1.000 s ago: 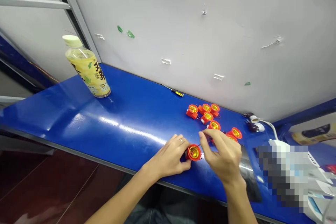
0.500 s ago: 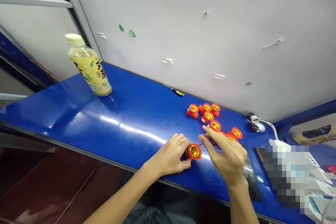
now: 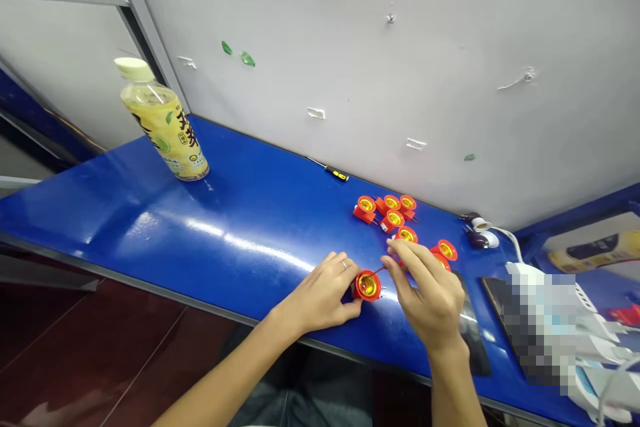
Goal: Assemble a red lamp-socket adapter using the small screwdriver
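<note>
Near the front edge of the blue table, my left hand [image 3: 325, 293] grips a red lamp socket [image 3: 368, 285] between thumb and fingers. The socket's gold threaded opening faces up and its metal prongs point right. My right hand [image 3: 430, 287] pinches a thin reddish rod [image 3: 375, 271], whose far end reaches into the socket's opening. What the rod belongs to is hidden by my fingers. Behind my right hand lie several more red sockets [image 3: 395, 219], partly covered by it.
A yellow drink bottle [image 3: 167, 133] stands at the back left. A black and yellow screwdriver [image 3: 336, 173] lies by the wall. Dark and white plug sockets [image 3: 479, 239], a dark flat object [image 3: 473, 340] and a white power strip [image 3: 585, 303] are on the right.
The view has shifted slightly. The rod now reaches farther into the socket, at a different slant. My left hand keeps its hold on the socket.
</note>
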Demonstrator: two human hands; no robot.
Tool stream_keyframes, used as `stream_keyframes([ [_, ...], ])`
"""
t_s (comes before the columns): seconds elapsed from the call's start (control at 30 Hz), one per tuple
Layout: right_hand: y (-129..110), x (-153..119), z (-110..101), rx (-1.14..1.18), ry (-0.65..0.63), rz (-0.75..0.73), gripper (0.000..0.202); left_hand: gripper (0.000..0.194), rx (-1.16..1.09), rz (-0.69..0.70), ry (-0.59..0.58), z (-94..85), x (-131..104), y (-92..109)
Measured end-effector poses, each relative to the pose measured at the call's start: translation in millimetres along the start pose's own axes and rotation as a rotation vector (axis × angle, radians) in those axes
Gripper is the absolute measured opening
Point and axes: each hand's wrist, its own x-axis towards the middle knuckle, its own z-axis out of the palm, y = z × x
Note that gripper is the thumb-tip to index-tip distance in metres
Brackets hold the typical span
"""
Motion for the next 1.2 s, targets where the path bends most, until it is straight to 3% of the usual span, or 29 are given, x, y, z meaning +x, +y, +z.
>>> stream_keyframes([
  [0.1, -1, 0, -1, 0.238, -0.099, 0.059, 0.045, 0.019, 0.003, -0.001, 0.0, 0.0, 0, 0],
  [0.17, -2, -1, -2, 0.299, -0.069, 0.077, 0.044, 0.02, 0.001, 0.002, -0.001, 0.0, 0, 0],
  [0.27, -3, -1, -1, 0.118, 0.051, 0.061, 0.026, 0.02, -0.004, 0.01, -0.002, 0.1, 0, 0],
  [0.33, -2, 0, 1, 0.003, 0.059, 0.048, 0.018, 0.02, -0.004, 0.012, -0.001, 0.2, 0, 0],
  [0.5, -2, 0, 1, 0.221, -0.093, 0.08, 0.042, 0.019, 0.003, 0.005, 0.006, 0.1, 1, 0],
  [0.57, -4, 0, 0, 0.287, -0.058, 0.106, 0.038, 0.019, -0.002, 0.01, 0.002, -0.1, 1, 0],
  [0.67, -4, -1, 3, 0.122, 0.061, 0.079, 0.023, 0.02, -0.007, 0.013, -0.004, -0.2, 0, 0],
  [0.77, -3, -3, 7, 0.01, 0.066, 0.043, 0.021, 0.019, 0.0, 0.008, -0.004, -0.1, 0, 0],
  [0.9, -2, -8, 5, 0.337, -0.11, 0.149, 0.048, 0.019, 0.009, 0.002, 0.0, -0.3, 0, 0],
  [0.97, -2, -9, 3, 0.415, -0.117, 0.183, 0.049, 0.02, 0.005, 0.005, -0.004, -0.3, 0, 0],
  [1.1, -3, -5, 5, 0.022, 0.109, 0.104, 0.034, 0.021, -0.001, 0.008, -0.009, 0.1, 0, 0],
  [1.2, -2, -2, 7, 0.029, 0.06, 0.079, 0.031, 0.023, -0.002, 0.005, -0.002, 0.7, 0, -1],
])
